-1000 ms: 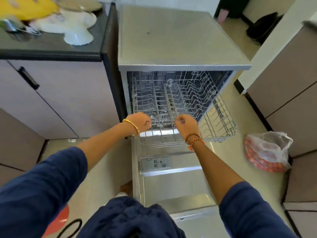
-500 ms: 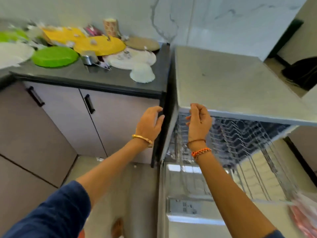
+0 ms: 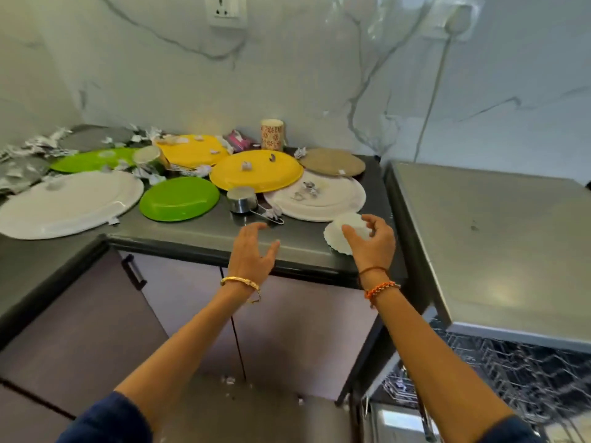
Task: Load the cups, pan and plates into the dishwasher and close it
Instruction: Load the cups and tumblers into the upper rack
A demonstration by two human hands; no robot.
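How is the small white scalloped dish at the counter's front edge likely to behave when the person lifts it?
The small white scalloped dish looks rigid and shallow, so probably light and stiff. Its glossy surface may be slippery. It sits at the counter edge under the right hand, so a nudge might tip it off.

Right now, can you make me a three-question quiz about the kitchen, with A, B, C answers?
1. Where is the small white scalloped plate?
A. On the counter's front right corner
B. In the dishwasher rack
C. On the floor

2. How many yellow plates are on the counter?
A. One
B. Two
C. Four

3. What are the hands doing?
A. Both carry plates
B. Both are open and hold nothing
C. Both grip the rack

Answers:
1 A, it sits on the corner beside the dishwasher.
2 B, one yellow plate lies in front and another behind.
3 B, the left hand is spread above the counter edge, the right hand is curled open over the small plate.
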